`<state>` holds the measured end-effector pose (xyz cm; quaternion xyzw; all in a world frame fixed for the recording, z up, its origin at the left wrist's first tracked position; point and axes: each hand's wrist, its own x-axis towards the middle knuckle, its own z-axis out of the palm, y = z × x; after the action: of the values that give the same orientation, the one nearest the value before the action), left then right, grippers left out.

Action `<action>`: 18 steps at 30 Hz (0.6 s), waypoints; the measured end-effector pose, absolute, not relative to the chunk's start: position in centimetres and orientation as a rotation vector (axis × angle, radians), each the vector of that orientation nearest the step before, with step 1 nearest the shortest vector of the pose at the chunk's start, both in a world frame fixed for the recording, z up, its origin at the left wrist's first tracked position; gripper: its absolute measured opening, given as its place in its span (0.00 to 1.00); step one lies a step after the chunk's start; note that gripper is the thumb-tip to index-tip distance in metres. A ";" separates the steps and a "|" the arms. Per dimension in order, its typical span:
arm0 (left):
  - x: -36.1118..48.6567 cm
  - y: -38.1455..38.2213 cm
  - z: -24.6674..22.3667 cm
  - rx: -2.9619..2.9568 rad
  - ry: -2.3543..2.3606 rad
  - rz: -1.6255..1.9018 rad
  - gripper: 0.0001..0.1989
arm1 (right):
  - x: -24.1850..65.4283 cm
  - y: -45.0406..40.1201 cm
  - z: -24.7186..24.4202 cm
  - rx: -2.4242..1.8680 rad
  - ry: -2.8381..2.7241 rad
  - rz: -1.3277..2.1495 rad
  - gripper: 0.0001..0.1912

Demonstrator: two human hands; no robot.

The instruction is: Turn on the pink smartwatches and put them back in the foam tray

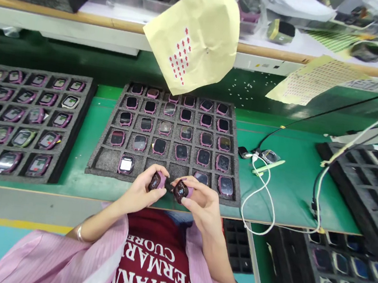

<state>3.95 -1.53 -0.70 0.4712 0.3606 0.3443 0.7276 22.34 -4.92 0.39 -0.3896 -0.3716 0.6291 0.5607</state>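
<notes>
My left hand (144, 186) is closed on a purple smartwatch (156, 182) with a dark screen showing a small mark. In my right hand (203, 202) is another purple smartwatch (181, 190), its dark screen also showing a small mark. The two watches are close together, with something small and black between them. Both hands are over the front edge of a grey foam tray (101, 170) whose compartments hold several purple watches. One watch in its front row has a lit white screen (126, 164).
Another foam tray (71, 137) of watches lies at the left. White cables (263, 181) and a green stick (269, 167) lie to the right of the middle tray. More trays (361, 182) stand at far right. A yellow sticker sheet (203, 32) hangs from the shelf.
</notes>
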 end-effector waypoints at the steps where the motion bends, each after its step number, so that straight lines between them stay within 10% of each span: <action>1: 4.0 -1.5 -0.7 1.031 0.773 0.751 0.13 | 22.4 -4.8 0.4 -0.920 -0.884 1.484 0.15; 18: 3.9 0.8 -0.9 1.029 0.825 0.750 0.11 | 22.4 -2.6 0.3 -0.955 -0.827 1.575 0.15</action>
<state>3.95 0.83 -0.88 0.4666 0.3743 0.3401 0.7256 22.44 -2.64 0.32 -0.4005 -0.3469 0.6602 0.5323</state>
